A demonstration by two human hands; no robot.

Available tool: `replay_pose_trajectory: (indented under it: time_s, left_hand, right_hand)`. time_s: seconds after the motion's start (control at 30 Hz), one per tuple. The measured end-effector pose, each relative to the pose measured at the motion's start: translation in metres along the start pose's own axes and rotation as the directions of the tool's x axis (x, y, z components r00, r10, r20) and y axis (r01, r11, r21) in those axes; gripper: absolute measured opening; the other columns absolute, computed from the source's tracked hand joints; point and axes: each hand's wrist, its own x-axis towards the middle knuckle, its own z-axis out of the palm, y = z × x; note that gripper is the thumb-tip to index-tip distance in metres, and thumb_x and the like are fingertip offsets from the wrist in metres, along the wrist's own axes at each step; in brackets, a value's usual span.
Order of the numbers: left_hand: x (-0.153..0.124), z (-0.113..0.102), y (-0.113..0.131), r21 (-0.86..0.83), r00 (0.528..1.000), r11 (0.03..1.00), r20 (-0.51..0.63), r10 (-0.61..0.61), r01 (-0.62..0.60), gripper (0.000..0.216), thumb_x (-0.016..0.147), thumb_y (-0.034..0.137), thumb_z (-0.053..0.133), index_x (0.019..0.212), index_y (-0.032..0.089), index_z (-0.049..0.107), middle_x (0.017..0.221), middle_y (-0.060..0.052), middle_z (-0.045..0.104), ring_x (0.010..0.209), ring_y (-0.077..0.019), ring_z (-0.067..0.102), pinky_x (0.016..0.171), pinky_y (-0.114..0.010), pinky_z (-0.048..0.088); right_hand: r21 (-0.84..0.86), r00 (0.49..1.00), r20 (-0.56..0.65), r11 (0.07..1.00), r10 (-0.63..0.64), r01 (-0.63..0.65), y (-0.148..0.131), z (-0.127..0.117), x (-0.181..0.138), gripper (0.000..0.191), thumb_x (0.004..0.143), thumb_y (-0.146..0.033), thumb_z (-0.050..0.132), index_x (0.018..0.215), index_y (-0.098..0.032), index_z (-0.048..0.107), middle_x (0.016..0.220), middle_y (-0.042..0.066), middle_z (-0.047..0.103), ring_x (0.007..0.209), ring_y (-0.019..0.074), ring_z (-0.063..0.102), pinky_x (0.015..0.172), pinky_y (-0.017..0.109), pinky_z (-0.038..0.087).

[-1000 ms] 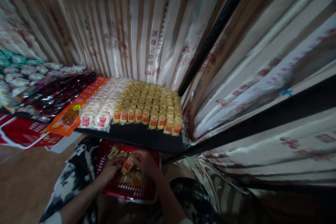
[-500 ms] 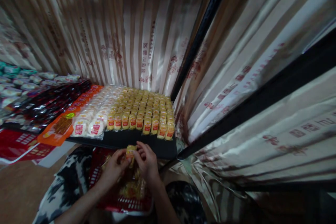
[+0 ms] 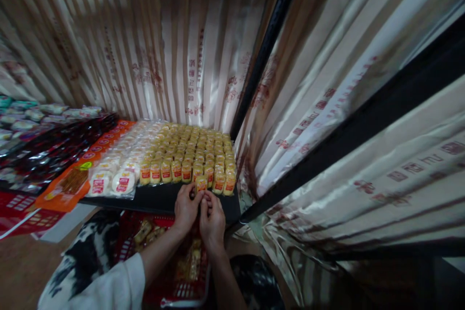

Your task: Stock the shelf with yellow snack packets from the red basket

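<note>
Between the fingertips of my left hand (image 3: 188, 206) and my right hand (image 3: 212, 215) is a small yellow wrapped snack (image 3: 201, 183) with a red and orange label. Both hands are closed on it from below, at the front edge of the shelf. Just behind it stand rows of matching yellow snack packs (image 3: 187, 147), labels facing me. Under my forearms a red basket (image 3: 125, 235) holds more wrapped snacks (image 3: 194, 264), partly hidden by my arms.
Left of the yellow rows lie white round packaged crackers (image 3: 123, 181), an orange snack bag (image 3: 67, 189) and dark shiny packets (image 3: 47, 150). The black shelf (image 3: 156, 199) runs along the front. A black pole (image 3: 267, 53) and striped curtains (image 3: 174, 48) bound the back and right.
My hands have carried the yellow snack forward and to the right, from above the basket to the front of the yellow rows. More of the basket's contents shows now.
</note>
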Motion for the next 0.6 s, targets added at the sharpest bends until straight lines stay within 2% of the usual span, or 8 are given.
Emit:
replay_pose_trajectory:
  time_s: [0.13,0.23,0.37,0.47,0.6]
  left_hand:
    - [0.003,0.007,0.014,0.086,1.000,0.996,0.019,-0.017,0.015,0.028,0.076,0.028,0.057,0.102,0.017,0.061,0.091,-0.005,0.061,0.081,-0.0181,0.058,0.073,-0.029,0.046]
    - [0.003,0.011,0.021,0.061,0.996,0.996,0.056,-0.063,0.059,0.033,0.077,0.028,0.057,0.109,0.017,0.055,0.091,-0.005,0.061,0.072,-0.0157,0.058,0.069,-0.028,0.046]
    - [0.002,0.014,0.023,0.040,0.992,0.996,0.091,-0.086,0.082,0.025,0.079,0.029,0.055,0.100,0.017,0.054,0.087,-0.003,0.061,0.064,-0.0136,0.057,0.065,-0.027,0.046]
    - [0.001,0.015,0.018,0.033,0.995,0.999,0.090,-0.035,0.032,0.020,0.080,0.028,0.052,0.097,0.017,0.054,0.090,-0.004,0.059,0.065,-0.0132,0.057,0.067,-0.028,0.048]
    - [0.000,0.018,0.009,0.008,0.995,0.997,0.054,0.081,-0.081,0.028,0.082,0.025,0.049,0.108,0.016,0.052,0.102,-0.008,0.051,0.075,-0.0138,0.057,0.073,-0.029,0.049]
  right_hand:
    - [0.009,1.000,-0.023,1.000,0.017,-0.017,0.004,-0.003,0.004,0.034,0.086,-0.034,0.039,0.112,-0.018,0.055,0.106,0.011,0.057,0.093,0.0192,0.058,0.075,0.033,0.050]
    - [0.020,0.998,-0.052,0.999,0.037,-0.037,0.007,-0.005,0.006,0.034,0.086,-0.033,0.039,0.112,-0.017,0.055,0.106,0.012,0.057,0.095,0.0199,0.057,0.077,0.034,0.050]
    - [0.025,0.995,-0.083,0.998,0.061,-0.059,0.010,-0.004,0.008,0.033,0.085,-0.031,0.040,0.109,-0.016,0.057,0.104,0.012,0.059,0.093,0.0201,0.058,0.078,0.035,0.049]
    - [0.010,0.993,-0.103,0.999,0.050,-0.049,0.010,-0.003,0.008,0.032,0.084,-0.029,0.040,0.107,-0.016,0.058,0.103,0.012,0.060,0.092,0.0197,0.059,0.079,0.035,0.048]
    - [0.011,0.995,-0.088,0.999,0.048,-0.047,0.010,-0.002,0.008,0.034,0.085,-0.030,0.039,0.109,-0.015,0.057,0.106,0.013,0.059,0.091,0.0184,0.059,0.082,0.034,0.048]
